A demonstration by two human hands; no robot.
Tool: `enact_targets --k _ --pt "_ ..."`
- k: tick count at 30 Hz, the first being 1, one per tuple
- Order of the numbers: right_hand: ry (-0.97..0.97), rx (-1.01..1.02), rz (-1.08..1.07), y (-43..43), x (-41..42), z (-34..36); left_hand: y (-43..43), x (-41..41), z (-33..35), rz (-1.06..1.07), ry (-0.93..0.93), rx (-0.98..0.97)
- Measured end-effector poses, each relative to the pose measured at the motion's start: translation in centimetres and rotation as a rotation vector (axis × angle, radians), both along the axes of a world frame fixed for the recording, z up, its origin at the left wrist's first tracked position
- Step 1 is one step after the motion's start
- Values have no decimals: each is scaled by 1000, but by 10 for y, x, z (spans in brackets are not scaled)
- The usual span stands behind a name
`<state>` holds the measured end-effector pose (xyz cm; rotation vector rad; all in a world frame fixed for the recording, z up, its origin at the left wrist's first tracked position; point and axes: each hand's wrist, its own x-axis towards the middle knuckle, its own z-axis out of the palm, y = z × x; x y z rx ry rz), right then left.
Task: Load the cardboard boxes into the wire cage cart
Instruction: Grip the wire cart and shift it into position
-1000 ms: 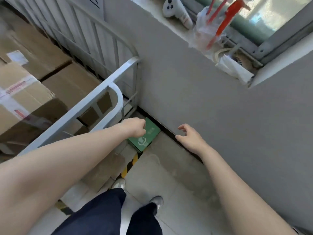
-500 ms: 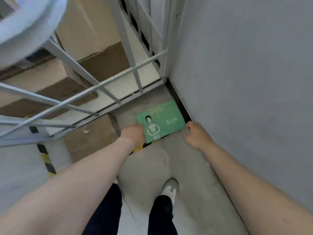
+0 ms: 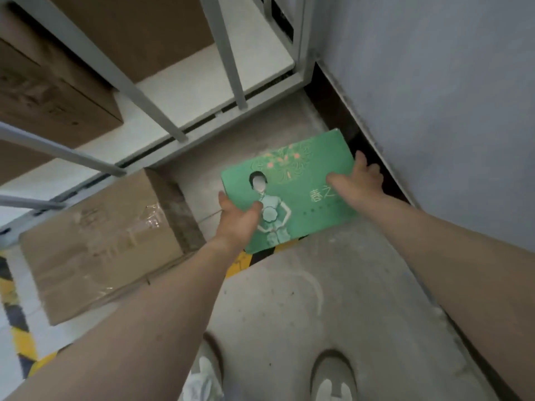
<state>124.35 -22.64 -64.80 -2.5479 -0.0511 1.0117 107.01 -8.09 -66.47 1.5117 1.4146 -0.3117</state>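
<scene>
The only writing that can be read is on the green box on the floor near the wall: pale Chinese characters on its right half, "春之", with whatever follows covered by the right hand. Below them runs a line of tiny print, too small to make out. The same face carries a drawing of a figure in a green dress, with a flower spray above. The taped brown carton to the left shows faint marks on its top, too blurred to read, as are smudged marks on the carton in the cage.
</scene>
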Motion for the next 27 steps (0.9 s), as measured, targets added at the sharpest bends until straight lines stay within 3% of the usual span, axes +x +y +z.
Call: enact_targets --k 2,4,8,15,20,23,27 --pt "-17 12 -39 -3 -16 4 2 -6 4 112 -25 31" --pt "-12 36 -42 -7 -38 20 6 -22 25 95 14 119" --pt "30 102 54 -6 -73 96 24 -65 106 135 108 163" --pt "68 330 74 15 -124 347 43 -142 365 127 0 298" --pt "-122 341 205 15 -183 545 35 -224 547 101 -100 372" --pt "-202 372 275 18 -215 630 40 -257 635 33 -97 452" --pt "-325 421 287 19 -249 718 42 -294 727 -22 -145 387"
